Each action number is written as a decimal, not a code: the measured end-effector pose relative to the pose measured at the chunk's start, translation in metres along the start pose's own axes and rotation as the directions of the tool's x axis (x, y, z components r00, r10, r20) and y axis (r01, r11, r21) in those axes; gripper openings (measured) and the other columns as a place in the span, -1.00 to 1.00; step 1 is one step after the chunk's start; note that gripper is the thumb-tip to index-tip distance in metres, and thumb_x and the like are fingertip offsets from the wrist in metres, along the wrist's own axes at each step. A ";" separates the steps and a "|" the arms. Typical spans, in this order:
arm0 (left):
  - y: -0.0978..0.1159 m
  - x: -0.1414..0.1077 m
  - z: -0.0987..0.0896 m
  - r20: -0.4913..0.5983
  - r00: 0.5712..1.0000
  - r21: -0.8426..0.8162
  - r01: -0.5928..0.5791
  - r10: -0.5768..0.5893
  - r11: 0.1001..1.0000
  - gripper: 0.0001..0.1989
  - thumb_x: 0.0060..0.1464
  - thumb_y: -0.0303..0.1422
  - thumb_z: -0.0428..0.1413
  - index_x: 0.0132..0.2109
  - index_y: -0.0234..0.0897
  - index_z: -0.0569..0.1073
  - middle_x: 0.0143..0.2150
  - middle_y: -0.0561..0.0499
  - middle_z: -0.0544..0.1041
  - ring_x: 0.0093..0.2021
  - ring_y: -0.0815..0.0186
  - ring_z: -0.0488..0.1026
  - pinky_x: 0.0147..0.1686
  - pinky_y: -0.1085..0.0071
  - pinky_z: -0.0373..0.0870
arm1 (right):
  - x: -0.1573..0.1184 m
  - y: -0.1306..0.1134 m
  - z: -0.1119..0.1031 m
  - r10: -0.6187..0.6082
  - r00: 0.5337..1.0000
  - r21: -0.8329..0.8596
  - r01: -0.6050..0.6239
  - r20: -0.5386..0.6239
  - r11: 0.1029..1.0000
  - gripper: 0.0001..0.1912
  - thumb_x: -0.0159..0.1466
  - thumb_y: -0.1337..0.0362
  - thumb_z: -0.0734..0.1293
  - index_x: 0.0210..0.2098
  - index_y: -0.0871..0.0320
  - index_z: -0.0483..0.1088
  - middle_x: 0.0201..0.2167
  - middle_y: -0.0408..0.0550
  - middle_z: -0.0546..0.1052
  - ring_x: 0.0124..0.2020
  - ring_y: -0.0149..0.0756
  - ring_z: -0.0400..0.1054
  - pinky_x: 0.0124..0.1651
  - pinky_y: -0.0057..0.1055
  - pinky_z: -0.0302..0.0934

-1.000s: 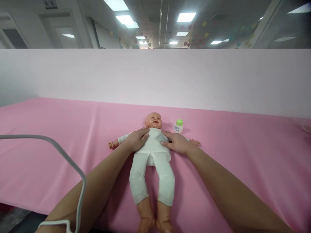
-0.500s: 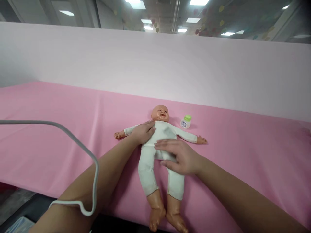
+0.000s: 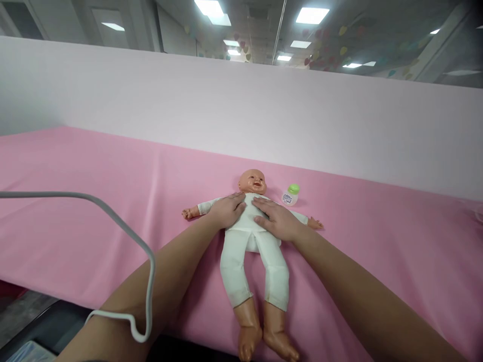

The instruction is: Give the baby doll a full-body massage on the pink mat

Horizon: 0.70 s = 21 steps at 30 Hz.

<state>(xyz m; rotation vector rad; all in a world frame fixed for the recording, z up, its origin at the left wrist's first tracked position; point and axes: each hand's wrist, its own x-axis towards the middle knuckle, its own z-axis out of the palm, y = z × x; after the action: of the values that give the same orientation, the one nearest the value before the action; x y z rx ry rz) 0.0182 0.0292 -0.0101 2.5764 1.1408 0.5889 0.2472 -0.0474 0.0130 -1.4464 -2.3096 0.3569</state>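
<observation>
A baby doll (image 3: 245, 241) with a white cloth body lies on its back on a pink cover (image 3: 158, 171), its head toward the wall and its feet toward me. My left hand (image 3: 229, 210) rests flat on the left side of the doll's chest, fingers stretched toward its neck. On the right side of the chest lies my right hand (image 3: 277, 218), its fingers spread and pointing up and left. Neither hand grips anything. A small clear bottle with a green cap (image 3: 290, 195) stands just right of the doll's head.
A white wall panel (image 3: 241, 110) runs behind the cover, with glass above it. A grey cable (image 3: 113, 217) crosses from the left and loops over my left forearm. At the lower left is a dark surface (image 3: 60, 322) with a packet (image 3: 32, 352) on it.
My right hand has moved up and slightly left, from the doll's hips to its chest. My left hand is still on the chest. The view has shifted slightly.
</observation>
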 end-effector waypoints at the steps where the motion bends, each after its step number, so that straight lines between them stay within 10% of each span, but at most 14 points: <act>1: -0.001 0.000 0.001 -0.005 1.000 0.002 -0.005 0.005 1.000 -0.38 0.44 -0.08 -0.21 0.44 -0.31 0.31 0.48 -0.14 0.30 0.49 0.14 0.21 0.46 0.20 0.10 | 0.001 0.003 -0.001 0.038 0.999 -0.006 -0.038 -0.008 0.999 -0.21 0.45 -0.21 0.17 0.47 0.17 0.20 0.49 0.13 0.20 0.52 0.05 0.03 0.51 0.06 -0.03; 8: -0.002 0.001 0.001 -0.004 1.000 0.009 -0.023 0.023 1.000 -0.38 0.43 -0.10 -0.20 0.44 -0.30 0.29 0.48 -0.14 0.29 0.49 0.12 0.20 0.46 0.17 0.11 | -0.015 0.011 -0.007 0.255 0.966 -0.064 -0.257 -0.030 0.964 -0.31 0.48 -0.20 0.11 0.44 0.01 0.21 0.35 0.08 0.43 0.30 0.15 0.37 0.27 0.09 0.28; 21: 0.042 -0.033 -0.035 0.160 0.980 0.085 -0.131 0.116 0.988 -0.48 0.42 -0.19 -0.12 0.35 -0.33 0.39 0.48 -0.25 0.28 0.50 0.05 0.18 0.45 0.10 0.13 | -0.030 0.040 0.029 0.208 0.962 -0.122 -0.232 -0.178 0.965 -0.21 0.48 -0.20 0.07 0.45 0.24 0.19 0.42 0.25 0.30 0.45 0.12 0.18 0.47 0.12 0.02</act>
<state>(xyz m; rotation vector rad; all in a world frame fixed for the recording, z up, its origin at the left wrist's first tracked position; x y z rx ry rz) 0.0088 -0.0207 0.0289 2.7347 0.9859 0.3599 0.2778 -0.0574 -0.0349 -1.7402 -2.0842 0.1298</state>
